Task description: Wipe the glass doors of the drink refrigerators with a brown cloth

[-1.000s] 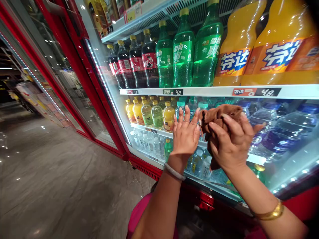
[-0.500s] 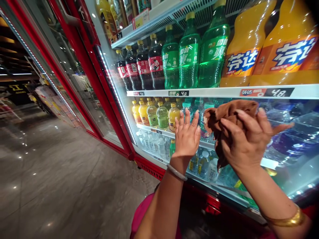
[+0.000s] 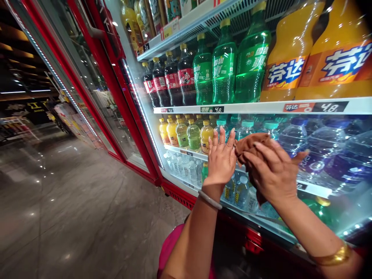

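My left hand (image 3: 220, 164) is open, its fingers stretched upward and palm toward the drinks cooler. It seems to lie flat on the cooler's glass front, though the contact itself is hidden. A crumpled brown cloth (image 3: 252, 144) is bunched under my right hand (image 3: 274, 176), whose fingers press over it with the little finger sticking out. The cloth's left edge comes close to my left fingers, and a fold hangs below. Behind both hands are small yellow juice bottles (image 3: 206, 135) and large water bottles with purple labels (image 3: 315, 145).
Cola bottles (image 3: 186, 77), green soda bottles (image 3: 224, 69) and big orange soda bottles (image 3: 286, 58) line the upper shelf. A white shelf edge (image 3: 247, 109) carries price tags. Red-framed cooler doors (image 3: 116, 89) stand to the left, above a shiny grey floor (image 3: 72, 217).
My right hand has moved left and slightly down with the brown cloth, closer to my left hand. My left hand stays spread in nearly the same place. The view has shifted slightly.
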`<move>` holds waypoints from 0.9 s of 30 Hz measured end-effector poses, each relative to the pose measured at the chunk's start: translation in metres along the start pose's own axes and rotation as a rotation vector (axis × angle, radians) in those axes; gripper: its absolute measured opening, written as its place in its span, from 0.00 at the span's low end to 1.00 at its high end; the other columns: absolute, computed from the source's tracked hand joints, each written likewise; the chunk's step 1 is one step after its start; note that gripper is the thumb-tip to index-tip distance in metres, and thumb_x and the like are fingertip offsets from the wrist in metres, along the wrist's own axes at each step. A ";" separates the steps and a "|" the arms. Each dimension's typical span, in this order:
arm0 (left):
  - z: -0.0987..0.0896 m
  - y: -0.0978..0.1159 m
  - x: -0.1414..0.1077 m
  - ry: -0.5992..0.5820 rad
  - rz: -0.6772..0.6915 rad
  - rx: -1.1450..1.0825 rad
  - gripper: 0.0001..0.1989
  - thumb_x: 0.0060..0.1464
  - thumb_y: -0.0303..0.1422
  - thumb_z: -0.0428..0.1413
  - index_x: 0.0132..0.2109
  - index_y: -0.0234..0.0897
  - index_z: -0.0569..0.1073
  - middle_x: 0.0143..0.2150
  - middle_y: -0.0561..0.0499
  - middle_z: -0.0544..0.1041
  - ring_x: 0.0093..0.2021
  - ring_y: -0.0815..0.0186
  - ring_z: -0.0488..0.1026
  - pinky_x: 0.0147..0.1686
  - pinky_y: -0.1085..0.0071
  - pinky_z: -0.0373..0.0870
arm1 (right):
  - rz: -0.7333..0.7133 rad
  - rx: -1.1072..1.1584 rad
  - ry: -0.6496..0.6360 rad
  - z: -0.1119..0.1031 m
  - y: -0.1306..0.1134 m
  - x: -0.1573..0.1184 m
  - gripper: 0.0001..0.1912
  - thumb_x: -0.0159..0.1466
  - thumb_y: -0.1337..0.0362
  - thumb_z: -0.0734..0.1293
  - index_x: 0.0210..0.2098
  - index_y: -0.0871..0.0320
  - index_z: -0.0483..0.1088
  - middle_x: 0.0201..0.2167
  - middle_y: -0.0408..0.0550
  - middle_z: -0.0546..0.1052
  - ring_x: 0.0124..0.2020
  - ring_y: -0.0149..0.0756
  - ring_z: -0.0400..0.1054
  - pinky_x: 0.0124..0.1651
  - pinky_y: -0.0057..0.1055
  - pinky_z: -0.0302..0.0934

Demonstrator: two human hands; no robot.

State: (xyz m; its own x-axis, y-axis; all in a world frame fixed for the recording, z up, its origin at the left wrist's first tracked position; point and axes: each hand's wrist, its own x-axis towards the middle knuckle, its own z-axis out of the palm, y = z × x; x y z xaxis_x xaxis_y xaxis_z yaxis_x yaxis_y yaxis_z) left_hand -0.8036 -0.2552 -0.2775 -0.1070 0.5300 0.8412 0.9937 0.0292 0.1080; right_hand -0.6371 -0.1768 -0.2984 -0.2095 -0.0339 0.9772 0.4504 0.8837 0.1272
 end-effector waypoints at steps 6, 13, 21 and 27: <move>0.002 0.003 -0.001 0.005 -0.004 0.004 0.39 0.75 0.35 0.45 0.79 0.58 0.28 0.82 0.53 0.30 0.81 0.51 0.34 0.77 0.38 0.50 | -0.013 -0.070 0.055 0.001 -0.002 0.001 0.22 0.64 0.66 0.76 0.57 0.47 0.76 0.61 0.51 0.77 0.73 0.55 0.60 0.79 0.64 0.36; -0.002 0.001 0.001 0.005 -0.004 -0.027 0.39 0.75 0.33 0.43 0.78 0.58 0.27 0.82 0.54 0.33 0.81 0.53 0.35 0.77 0.39 0.51 | -0.112 -0.016 -0.078 0.003 -0.012 -0.014 0.22 0.68 0.70 0.70 0.59 0.48 0.73 0.61 0.47 0.78 0.74 0.47 0.58 0.80 0.62 0.31; -0.004 0.005 -0.001 -0.007 0.014 0.023 0.40 0.74 0.35 0.46 0.79 0.57 0.29 0.82 0.51 0.29 0.81 0.49 0.36 0.76 0.38 0.52 | 0.025 -0.079 0.104 0.001 0.003 0.009 0.22 0.64 0.67 0.75 0.56 0.46 0.75 0.61 0.52 0.77 0.73 0.58 0.59 0.76 0.69 0.40; -0.009 0.000 -0.001 -0.022 0.015 0.027 0.40 0.74 0.32 0.45 0.78 0.58 0.27 0.82 0.53 0.34 0.81 0.53 0.37 0.77 0.40 0.51 | -0.123 -0.020 -0.069 0.022 -0.028 -0.030 0.26 0.66 0.75 0.69 0.60 0.48 0.73 0.61 0.46 0.78 0.76 0.42 0.55 0.79 0.55 0.41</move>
State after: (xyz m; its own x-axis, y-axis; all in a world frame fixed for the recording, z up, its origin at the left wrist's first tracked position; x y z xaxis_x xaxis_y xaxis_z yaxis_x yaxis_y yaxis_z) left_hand -0.8041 -0.2635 -0.2730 -0.0912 0.5495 0.8305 0.9958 0.0434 0.0806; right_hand -0.6627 -0.1903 -0.3355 -0.3232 -0.1089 0.9400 0.4345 0.8654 0.2496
